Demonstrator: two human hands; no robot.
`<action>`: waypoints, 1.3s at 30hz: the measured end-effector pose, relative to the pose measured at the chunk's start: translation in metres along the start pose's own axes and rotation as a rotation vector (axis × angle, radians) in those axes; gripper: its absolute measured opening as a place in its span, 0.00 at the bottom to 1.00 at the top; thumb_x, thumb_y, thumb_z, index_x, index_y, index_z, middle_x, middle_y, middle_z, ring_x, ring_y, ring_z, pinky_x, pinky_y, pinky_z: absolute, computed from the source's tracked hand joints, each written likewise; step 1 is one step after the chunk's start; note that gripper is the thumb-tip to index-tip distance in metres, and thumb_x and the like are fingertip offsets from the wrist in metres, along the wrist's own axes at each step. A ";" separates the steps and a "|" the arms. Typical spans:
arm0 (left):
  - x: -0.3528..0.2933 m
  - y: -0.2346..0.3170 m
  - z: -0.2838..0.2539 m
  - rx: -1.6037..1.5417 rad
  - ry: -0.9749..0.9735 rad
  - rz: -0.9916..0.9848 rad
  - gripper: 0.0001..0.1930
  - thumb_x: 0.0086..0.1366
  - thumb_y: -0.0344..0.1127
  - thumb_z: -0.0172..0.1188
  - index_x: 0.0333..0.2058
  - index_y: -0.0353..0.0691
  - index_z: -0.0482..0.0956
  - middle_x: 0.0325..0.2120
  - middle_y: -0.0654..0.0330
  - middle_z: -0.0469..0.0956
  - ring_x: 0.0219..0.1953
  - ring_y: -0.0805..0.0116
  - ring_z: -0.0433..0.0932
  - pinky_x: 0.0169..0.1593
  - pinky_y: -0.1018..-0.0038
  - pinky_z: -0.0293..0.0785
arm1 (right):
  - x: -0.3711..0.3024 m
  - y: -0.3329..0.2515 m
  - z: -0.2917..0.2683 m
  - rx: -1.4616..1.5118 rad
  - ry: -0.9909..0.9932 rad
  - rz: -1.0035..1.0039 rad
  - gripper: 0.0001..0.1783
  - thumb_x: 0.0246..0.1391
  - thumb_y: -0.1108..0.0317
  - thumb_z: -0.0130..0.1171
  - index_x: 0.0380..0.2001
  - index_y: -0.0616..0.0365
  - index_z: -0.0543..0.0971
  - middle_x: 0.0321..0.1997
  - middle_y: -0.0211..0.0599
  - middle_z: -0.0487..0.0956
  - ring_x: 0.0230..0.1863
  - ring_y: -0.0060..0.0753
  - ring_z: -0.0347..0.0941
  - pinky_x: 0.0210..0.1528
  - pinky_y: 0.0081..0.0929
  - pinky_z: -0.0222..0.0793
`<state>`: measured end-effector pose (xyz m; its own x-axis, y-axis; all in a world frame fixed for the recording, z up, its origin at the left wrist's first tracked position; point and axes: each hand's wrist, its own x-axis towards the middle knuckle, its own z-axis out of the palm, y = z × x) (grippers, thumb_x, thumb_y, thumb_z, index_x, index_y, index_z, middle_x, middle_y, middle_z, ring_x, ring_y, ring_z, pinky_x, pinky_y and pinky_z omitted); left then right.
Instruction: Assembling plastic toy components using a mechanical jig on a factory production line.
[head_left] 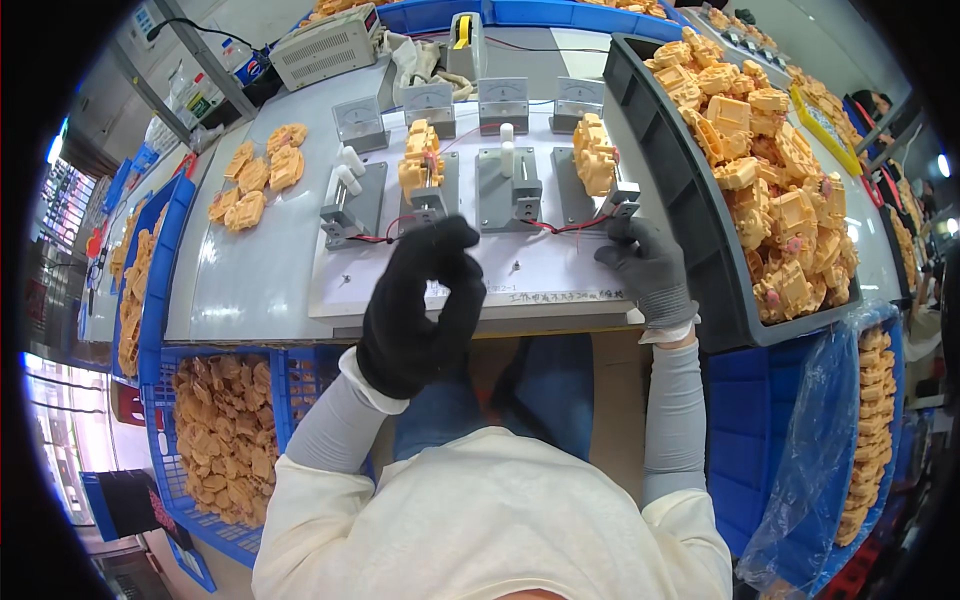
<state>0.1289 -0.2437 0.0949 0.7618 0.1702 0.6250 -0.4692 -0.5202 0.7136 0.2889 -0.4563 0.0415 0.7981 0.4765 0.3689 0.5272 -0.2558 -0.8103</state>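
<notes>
My left hand (420,310), in a black glove, is raised in front of the second test fixture. Its fingers curve, with a gap between them and the thumb, and nothing shows in it. An orange plastic toy-vehicle-like part (420,158) sits on that fixture. My right hand (650,272), in a grey glove, is bent with thumb and fingers apart, close below the metal block (622,194) of the rightmost fixture. Another orange part (594,155) is mounted there. Two fixtures with white pegs, the left one (350,200) and the third one (509,185), carry no part.
Several panel meters (502,103) stand behind the fixtures on a white board (470,285). Loose orange parts (254,175) lie at left. A dark bin (690,215) heaped with parts borders the right. Blue crates (165,400) and a power supply (325,47) are around.
</notes>
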 end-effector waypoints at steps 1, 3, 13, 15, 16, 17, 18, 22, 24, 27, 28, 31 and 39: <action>-0.009 0.000 -0.003 0.057 -0.031 0.001 0.21 0.53 0.19 0.54 0.48 0.33 0.66 0.32 0.58 0.72 0.31 0.72 0.74 0.37 0.78 0.71 | -0.002 -0.001 0.004 -0.027 0.042 -0.005 0.15 0.39 0.77 0.64 0.35 0.62 0.77 0.29 0.31 0.76 0.30 0.21 0.70 0.34 0.21 0.69; -0.020 -0.003 -0.013 0.115 -0.061 0.008 0.21 0.51 0.18 0.54 0.46 0.33 0.67 0.31 0.57 0.72 0.30 0.69 0.74 0.37 0.76 0.71 | -0.007 -0.001 0.007 -0.065 0.092 -0.010 0.15 0.39 0.78 0.64 0.35 0.62 0.77 0.29 0.31 0.76 0.30 0.22 0.70 0.34 0.21 0.69; -0.079 -0.088 -0.142 0.336 0.779 -0.173 0.17 0.58 0.31 0.50 0.47 0.32 0.66 0.45 0.56 0.67 0.31 0.73 0.69 0.33 0.77 0.68 | -0.001 -0.002 -0.039 -0.905 0.622 -0.242 0.16 0.44 0.76 0.59 0.41 0.53 0.77 0.39 0.40 0.76 0.39 0.39 0.73 0.40 0.31 0.71; -0.095 -0.111 -0.154 0.296 0.914 -0.255 0.22 0.56 0.31 0.52 0.51 0.35 0.64 0.44 0.56 0.68 0.30 0.71 0.70 0.33 0.76 0.68 | 0.033 -0.004 -0.038 -1.089 0.534 -0.176 0.16 0.48 0.72 0.55 0.42 0.49 0.76 0.40 0.41 0.75 0.41 0.43 0.72 0.39 0.36 0.71; -0.103 -0.124 -0.157 0.312 0.928 -0.261 0.22 0.56 0.30 0.51 0.51 0.35 0.64 0.44 0.55 0.68 0.31 0.71 0.70 0.32 0.76 0.68 | 0.051 -0.001 -0.041 -1.163 0.440 -0.113 0.15 0.50 0.69 0.53 0.43 0.46 0.76 0.40 0.41 0.74 0.40 0.43 0.72 0.39 0.38 0.71; -0.106 -0.129 -0.156 0.247 0.959 -0.305 0.24 0.55 0.30 0.52 0.52 0.36 0.63 0.44 0.56 0.68 0.30 0.70 0.70 0.32 0.76 0.67 | 0.066 0.013 -0.044 -1.182 0.451 -0.104 0.15 0.50 0.69 0.53 0.43 0.46 0.76 0.40 0.41 0.74 0.40 0.43 0.72 0.39 0.38 0.71; -0.107 -0.135 -0.154 0.207 0.993 -0.352 0.25 0.55 0.31 0.52 0.52 0.36 0.62 0.43 0.57 0.68 0.29 0.71 0.69 0.31 0.77 0.67 | 0.080 0.036 -0.042 -1.330 0.438 0.019 0.16 0.51 0.68 0.50 0.45 0.44 0.75 0.39 0.40 0.75 0.39 0.43 0.72 0.37 0.38 0.71; -0.116 -0.149 -0.151 0.172 1.003 -0.399 0.23 0.56 0.32 0.52 0.52 0.37 0.64 0.40 0.59 0.70 0.28 0.73 0.69 0.31 0.78 0.66 | 0.097 0.047 -0.040 -1.519 0.356 0.217 0.19 0.54 0.65 0.45 0.49 0.38 0.73 0.35 0.37 0.75 0.37 0.44 0.72 0.34 0.37 0.72; -0.120 -0.156 -0.151 0.164 0.987 -0.414 0.22 0.57 0.31 0.52 0.52 0.38 0.64 0.37 0.60 0.70 0.27 0.74 0.68 0.30 0.79 0.65 | 0.098 0.047 -0.039 -1.577 0.387 0.166 0.14 0.54 0.66 0.45 0.43 0.44 0.74 0.31 0.35 0.74 0.37 0.40 0.73 0.32 0.35 0.71; -0.128 -0.163 -0.152 0.194 0.888 -0.392 0.20 0.59 0.31 0.49 0.51 0.38 0.65 0.24 0.66 0.68 0.25 0.78 0.65 0.29 0.83 0.60 | 0.100 0.049 -0.035 -1.558 0.467 0.056 0.15 0.50 0.67 0.47 0.40 0.38 0.77 0.29 0.36 0.73 0.35 0.41 0.72 0.31 0.37 0.71; -0.137 -0.170 -0.158 0.180 0.859 -0.360 0.21 0.59 0.30 0.49 0.52 0.37 0.64 0.30 0.64 0.70 0.27 0.78 0.65 0.31 0.83 0.61 | 0.104 0.051 -0.033 -1.573 0.473 0.082 0.15 0.50 0.67 0.47 0.40 0.38 0.77 0.29 0.36 0.73 0.35 0.41 0.72 0.31 0.37 0.71; -0.136 -0.176 -0.158 0.274 0.837 -0.326 0.22 0.57 0.30 0.51 0.52 0.36 0.64 0.44 0.61 0.68 0.32 0.75 0.67 0.36 0.79 0.66 | 0.115 0.062 -0.034 -1.588 0.505 0.117 0.16 0.51 0.67 0.46 0.41 0.37 0.76 0.28 0.36 0.74 0.33 0.41 0.73 0.30 0.36 0.71; -0.138 -0.181 -0.159 0.383 0.791 -0.304 0.19 0.59 0.31 0.53 0.50 0.35 0.66 0.47 0.58 0.68 0.42 0.69 0.69 0.43 0.74 0.68 | 0.137 0.100 -0.068 -1.581 0.494 0.256 0.17 0.55 0.66 0.44 0.44 0.33 0.76 0.29 0.35 0.75 0.33 0.40 0.74 0.33 0.34 0.72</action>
<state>0.0379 -0.0397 -0.0703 0.2359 0.7923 0.5626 -0.0127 -0.5764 0.8171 0.4711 -0.4736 0.0423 0.7511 0.0775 0.6556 -0.1121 -0.9637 0.2423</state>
